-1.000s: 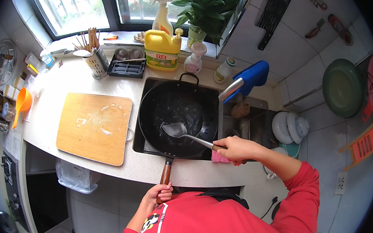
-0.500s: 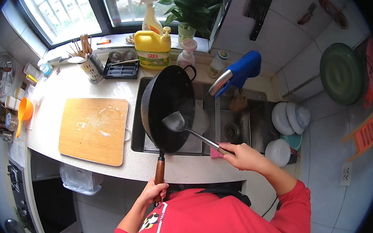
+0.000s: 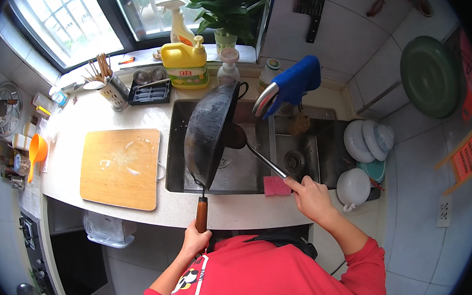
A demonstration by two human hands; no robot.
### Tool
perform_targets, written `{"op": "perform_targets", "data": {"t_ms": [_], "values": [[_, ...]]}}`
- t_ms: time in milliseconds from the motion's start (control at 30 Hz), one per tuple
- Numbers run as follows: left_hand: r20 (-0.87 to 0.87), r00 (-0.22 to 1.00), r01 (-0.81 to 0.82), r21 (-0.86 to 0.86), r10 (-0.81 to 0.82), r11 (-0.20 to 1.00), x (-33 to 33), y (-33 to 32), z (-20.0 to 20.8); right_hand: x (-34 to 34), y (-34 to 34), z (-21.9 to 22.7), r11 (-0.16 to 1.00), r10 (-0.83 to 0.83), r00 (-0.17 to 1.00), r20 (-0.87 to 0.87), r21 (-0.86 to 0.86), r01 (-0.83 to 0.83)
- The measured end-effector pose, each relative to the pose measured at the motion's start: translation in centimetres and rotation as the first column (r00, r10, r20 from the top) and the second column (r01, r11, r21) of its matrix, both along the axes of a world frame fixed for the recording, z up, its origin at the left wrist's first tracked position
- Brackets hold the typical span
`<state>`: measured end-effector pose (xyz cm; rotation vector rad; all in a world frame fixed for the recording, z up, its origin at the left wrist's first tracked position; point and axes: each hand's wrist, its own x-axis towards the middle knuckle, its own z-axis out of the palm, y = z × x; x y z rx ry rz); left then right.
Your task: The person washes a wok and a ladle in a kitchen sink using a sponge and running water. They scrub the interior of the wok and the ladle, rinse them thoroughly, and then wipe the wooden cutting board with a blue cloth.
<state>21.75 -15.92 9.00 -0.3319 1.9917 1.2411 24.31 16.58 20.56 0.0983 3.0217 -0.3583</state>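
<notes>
A black wok [image 3: 205,133] hangs tilted on its side over the left basin of the steel sink [image 3: 177,169], its dark outer wall facing left. Wrapped round the wok's wooden handle is my left hand [image 3: 197,238], near the counter's front edge. My right hand [image 3: 311,198] grips the long handle of a metal spatula [image 3: 266,161]. The spatula's blade reaches to the right side of the wok, partly lost against the dark metal. Below the spatula, a pink sponge [image 3: 277,185] lies on the sink's front rim.
A wooden cutting board [image 3: 121,170] lies left of the sink. Behind stand a yellow jug [image 3: 185,67], a pump bottle [image 3: 229,66] and a chopstick holder [image 3: 113,92]. A blue cloth [image 3: 298,83] drapes over the faucet. Stacked white bowls [image 3: 357,141] sit at right.
The wok has tipped further to the right, so its inside no longer shows. The spatula's blade has moved right and turned darker to view. Less of the basin floor is covered.
</notes>
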Motion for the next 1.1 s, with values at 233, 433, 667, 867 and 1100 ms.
{"op": "perform_targets", "data": {"t_ms": [233, 433, 667, 867, 1100], "values": [[0.087, 0.996, -0.032, 0.127, 0.021, 0.991, -0.2, -0.6, -0.7, 0.2, 0.7, -0.8, 0.950, -0.088, 0.995, 0.048, -0.297, 0.098], [0.346, 0.937, -0.166, 0.328, 0.046, 0.930, -0.7, -2.0, -2.4, -0.5, 0.9, -0.9, 0.664, -0.151, 0.933, 0.327, -0.665, 0.340], [0.347, 0.937, -0.176, 0.376, 0.038, 0.910, -0.5, -2.6, -5.1, -1.2, 0.6, -1.8, -0.213, 0.141, 0.723, 0.676, -0.693, 0.689], [0.296, 0.954, -0.086, 0.399, -0.040, 0.913, -0.7, -3.4, -5.8, -0.6, -2.8, -7.4, -0.800, 0.363, 0.741, 0.564, -0.219, 0.559], [0.171, 0.978, 0.079, 0.229, -0.120, 0.970, -0.5, -3.3, -5.4, -1.0, -7.1, -12.2, -0.641, 0.274, 0.767, 0.580, -0.484, 0.596]]}}
